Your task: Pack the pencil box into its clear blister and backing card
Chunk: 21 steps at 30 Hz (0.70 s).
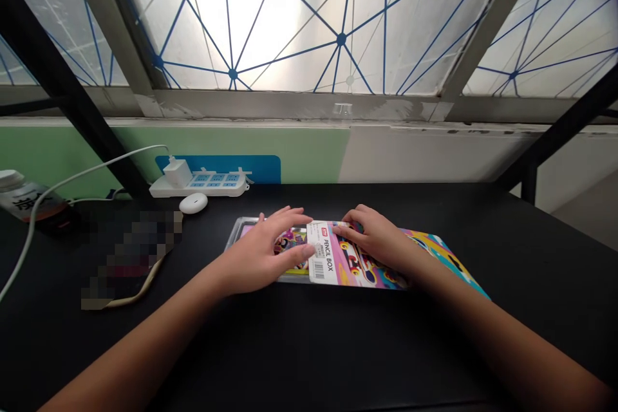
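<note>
A colourful card [328, 270] printed "PENCIL BOX" lies on the desk, partly over a clear plastic case [235, 232] with a pink, patterned piece inside. My left hand [263, 251] lies over the case, fingers stretched out and thumb apart, its thumb tip near the card's white label. My right hand [379, 238] rests on the card with bent fingers at its upper edge, closed on it. Beneath my right forearm a teal and yellow printed part [447, 254] shows; whether it belongs to the same card is hidden.
A white power strip [212, 185] with a plugged-in charger [177, 172] stands against the wall. A white round case [194, 203] sits before it. At left are a blurred-out item [138, 264], a white cable [72, 177] and a bottle [29, 196]. Black frame bars flank the desk.
</note>
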Each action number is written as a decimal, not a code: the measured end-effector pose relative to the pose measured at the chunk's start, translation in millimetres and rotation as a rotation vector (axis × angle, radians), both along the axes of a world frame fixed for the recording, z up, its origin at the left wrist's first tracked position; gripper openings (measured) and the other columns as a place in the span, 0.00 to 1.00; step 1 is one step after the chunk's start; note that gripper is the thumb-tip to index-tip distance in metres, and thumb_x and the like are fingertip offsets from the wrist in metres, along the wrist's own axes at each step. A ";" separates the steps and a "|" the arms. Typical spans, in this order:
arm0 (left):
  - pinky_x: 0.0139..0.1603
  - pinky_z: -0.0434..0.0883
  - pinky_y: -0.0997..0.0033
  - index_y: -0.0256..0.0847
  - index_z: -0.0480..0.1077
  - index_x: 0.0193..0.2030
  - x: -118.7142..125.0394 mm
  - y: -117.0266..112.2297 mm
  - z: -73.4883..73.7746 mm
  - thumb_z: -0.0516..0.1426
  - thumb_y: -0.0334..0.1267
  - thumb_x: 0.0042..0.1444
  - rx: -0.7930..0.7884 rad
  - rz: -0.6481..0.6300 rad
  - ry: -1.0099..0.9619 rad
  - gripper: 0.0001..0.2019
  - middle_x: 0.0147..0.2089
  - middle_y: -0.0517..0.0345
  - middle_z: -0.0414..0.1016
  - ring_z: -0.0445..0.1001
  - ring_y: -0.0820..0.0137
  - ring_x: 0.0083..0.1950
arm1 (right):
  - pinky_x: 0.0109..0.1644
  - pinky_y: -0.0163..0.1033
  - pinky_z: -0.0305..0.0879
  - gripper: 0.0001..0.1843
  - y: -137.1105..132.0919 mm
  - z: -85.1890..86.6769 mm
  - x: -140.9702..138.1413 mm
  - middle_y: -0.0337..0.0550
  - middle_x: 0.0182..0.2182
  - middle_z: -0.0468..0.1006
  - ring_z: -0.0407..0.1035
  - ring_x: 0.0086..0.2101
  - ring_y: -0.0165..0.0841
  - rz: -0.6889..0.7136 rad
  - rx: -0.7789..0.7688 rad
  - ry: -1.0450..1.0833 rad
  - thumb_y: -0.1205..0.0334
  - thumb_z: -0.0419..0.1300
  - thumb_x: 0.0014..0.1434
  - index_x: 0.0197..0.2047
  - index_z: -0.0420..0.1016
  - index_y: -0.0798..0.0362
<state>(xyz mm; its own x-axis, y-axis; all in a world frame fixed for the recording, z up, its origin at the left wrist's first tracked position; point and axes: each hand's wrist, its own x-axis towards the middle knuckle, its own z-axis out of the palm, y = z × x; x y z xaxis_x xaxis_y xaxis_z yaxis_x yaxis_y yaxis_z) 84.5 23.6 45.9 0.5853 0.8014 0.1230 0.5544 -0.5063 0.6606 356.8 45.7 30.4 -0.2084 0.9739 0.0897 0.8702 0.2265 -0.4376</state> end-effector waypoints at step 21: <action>0.66 0.60 0.59 0.44 0.68 0.57 -4.1 14.3 -21.7 0.47 0.54 0.70 -0.055 0.328 -0.770 0.20 0.62 0.51 0.71 0.65 0.60 0.66 | 0.60 0.52 0.67 0.42 15.0 24.4 38.5 0.50 0.60 0.73 0.69 0.56 0.53 0.177 -0.321 -0.049 0.37 0.67 0.50 0.64 0.68 0.46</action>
